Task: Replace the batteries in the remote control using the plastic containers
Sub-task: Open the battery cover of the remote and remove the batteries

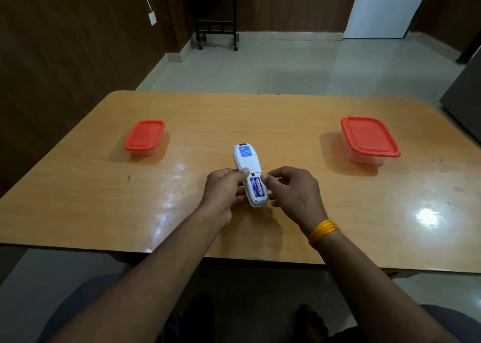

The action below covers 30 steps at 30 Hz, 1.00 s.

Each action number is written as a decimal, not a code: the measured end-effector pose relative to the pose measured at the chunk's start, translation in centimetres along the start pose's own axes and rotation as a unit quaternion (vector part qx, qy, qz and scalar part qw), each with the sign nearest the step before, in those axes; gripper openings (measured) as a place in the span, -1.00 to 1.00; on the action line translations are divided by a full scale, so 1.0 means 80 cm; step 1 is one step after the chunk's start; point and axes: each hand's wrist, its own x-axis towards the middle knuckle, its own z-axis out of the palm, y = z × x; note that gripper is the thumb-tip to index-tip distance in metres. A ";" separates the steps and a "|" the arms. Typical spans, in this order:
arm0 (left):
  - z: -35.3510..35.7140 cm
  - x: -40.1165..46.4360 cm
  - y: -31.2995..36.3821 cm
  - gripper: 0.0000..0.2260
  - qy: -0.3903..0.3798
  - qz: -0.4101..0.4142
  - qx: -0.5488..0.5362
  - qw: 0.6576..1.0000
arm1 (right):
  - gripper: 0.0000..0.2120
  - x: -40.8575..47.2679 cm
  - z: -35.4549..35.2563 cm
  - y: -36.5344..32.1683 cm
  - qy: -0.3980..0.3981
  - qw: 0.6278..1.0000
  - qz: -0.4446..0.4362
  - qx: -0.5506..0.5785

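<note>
Nearest, two hands meet at the middle of the wooden table (pixel 338 202). The left hand (pixel 223 189) curls its fingers round the one white remote control (pixel 249 170), thumb pressed on its back cover (pixel 247 157), which has slid partway up. The right hand (pixel 294 189), a yellow thread band (pixel 322 232) on its wrist, pinches the remote's right edge beside the open compartment, where two blue batteries (pixel 258 186) lie side by side. Farther back stand two red-lidded plastic containers, well apart: the left container (pixel 144 137) and the right container (pixel 369 139), both closed.
</note>
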 end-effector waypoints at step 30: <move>-0.022 -0.015 -0.017 -0.83 0.022 0.337 0.592 0.732 | -0.80 -0.004 0.029 0.009 -0.039 0.994 -0.044 -0.095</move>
